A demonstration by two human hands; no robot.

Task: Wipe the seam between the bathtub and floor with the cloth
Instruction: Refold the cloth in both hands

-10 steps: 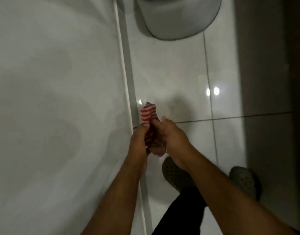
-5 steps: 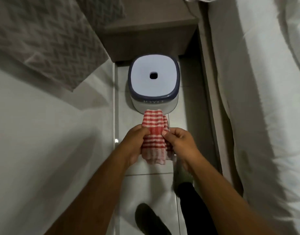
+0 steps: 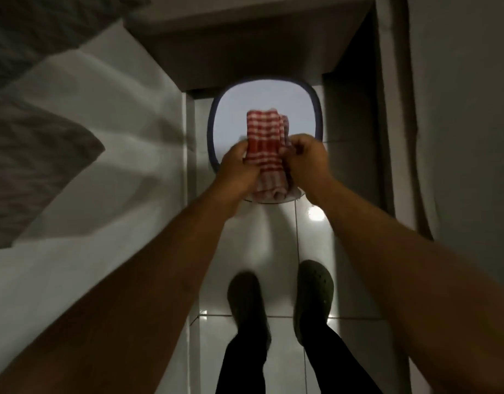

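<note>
A red-and-white checked cloth [image 3: 264, 146], folded into a strip, is held up in the air in front of me. My left hand [image 3: 237, 166] grips its left edge and my right hand [image 3: 306, 160] pinches its right edge. The white bathtub [image 3: 108, 172] fills the left side. The seam [image 3: 188, 251] where its side meets the tiled floor [image 3: 273, 240] runs from the bottom up the middle-left. The cloth is well above the seam and to its right, touching neither tub nor floor.
A white stool with a dark blue rim [image 3: 213, 120] stands on the floor behind the cloth. A grey ledge [image 3: 245, 52] closes the far end. A pale curtain or wall [image 3: 458, 137] runs along the right. My two dark shoes [image 3: 313, 291] stand on the tiles.
The view has swung up from the seam to the far end of the floor. Both hands have lifted the cloth away from the seam and now hold it over the stool.
</note>
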